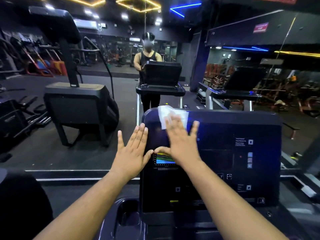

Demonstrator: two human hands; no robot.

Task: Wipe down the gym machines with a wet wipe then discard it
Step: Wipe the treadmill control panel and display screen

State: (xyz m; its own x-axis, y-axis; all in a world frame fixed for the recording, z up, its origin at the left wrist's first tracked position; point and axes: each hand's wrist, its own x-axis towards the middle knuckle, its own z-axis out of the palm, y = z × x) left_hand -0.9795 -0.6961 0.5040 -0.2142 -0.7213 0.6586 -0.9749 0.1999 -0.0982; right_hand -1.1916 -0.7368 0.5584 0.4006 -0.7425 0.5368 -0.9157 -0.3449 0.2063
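Note:
A dark treadmill console point(225, 153) fills the lower right of the head view, with a small lit display near its left side. A white wet wipe point(166, 113) lies flat against the console's upper left corner. My right hand point(181, 141) presses the wipe onto the panel with straight, spread fingers. My left hand point(131, 151) rests flat with straight fingers against the console's left edge, its thumb touching my right thumb.
A cup holder point(128, 215) sits in the tray below the console. A wall mirror point(121, 70) ahead reflects a person at the treadmill. A black stair machine point(79, 104) stands to the left. Another treadmill point(242, 87) is at the right.

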